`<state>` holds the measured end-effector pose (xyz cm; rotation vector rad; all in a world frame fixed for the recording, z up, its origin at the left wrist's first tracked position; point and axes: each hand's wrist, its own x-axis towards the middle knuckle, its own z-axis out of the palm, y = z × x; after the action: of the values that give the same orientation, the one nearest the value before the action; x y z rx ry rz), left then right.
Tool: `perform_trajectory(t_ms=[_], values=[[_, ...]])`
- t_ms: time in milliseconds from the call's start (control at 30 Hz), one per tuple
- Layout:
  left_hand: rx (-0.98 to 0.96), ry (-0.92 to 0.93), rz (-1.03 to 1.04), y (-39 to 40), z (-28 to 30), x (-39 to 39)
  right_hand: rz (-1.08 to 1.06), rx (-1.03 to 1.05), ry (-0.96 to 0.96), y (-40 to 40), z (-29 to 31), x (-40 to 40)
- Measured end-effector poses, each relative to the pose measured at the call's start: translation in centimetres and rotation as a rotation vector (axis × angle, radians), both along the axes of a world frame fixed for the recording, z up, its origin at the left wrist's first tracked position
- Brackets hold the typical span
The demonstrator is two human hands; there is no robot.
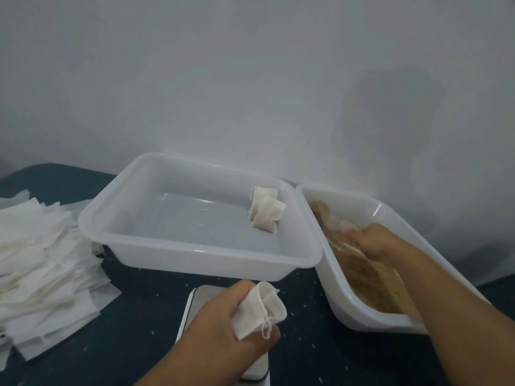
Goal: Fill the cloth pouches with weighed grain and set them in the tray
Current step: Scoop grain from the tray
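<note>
My left hand (223, 324) grips an empty white drawstring pouch (259, 310) with its mouth held open, above a small scale (196, 299). My right hand (376, 240) reaches into the right-hand white tray (331, 291) of brown grain (370, 280). Its fingers curl round a translucent scoop (341, 225) that is partly buried in the grain. The left-hand white tray (195, 254) holds two filled pouches (266, 211) in its far right corner.
A big loose pile of flat empty pouches (41, 260) lies at the left on the dark blue tabletop (133, 330). Stray grains dot the cloth. A pale wall stands right behind both trays.
</note>
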<state>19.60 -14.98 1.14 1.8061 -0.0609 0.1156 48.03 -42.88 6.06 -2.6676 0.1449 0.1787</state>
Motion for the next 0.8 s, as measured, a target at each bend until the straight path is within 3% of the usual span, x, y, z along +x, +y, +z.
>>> perform_trajectory(t_ms=[267,367,567,800], values=[[-0.059,-0.030,-0.009,-0.1,-0.1,-0.4,-0.009,0.283,-0.117,-2.9,0.8,-4.7],[-0.111,0.003,0.013,-0.1,0.0,-0.5,-0.002,0.226,-0.200,-3.2,2.2,-7.6],[0.017,-0.047,0.134,0.7,-0.2,-0.1,0.093,0.157,-0.339,-2.9,6.1,-14.9],[0.100,-0.048,0.223,1.8,-0.5,0.2,0.385,0.055,-0.181,-1.6,9.4,-22.3]])
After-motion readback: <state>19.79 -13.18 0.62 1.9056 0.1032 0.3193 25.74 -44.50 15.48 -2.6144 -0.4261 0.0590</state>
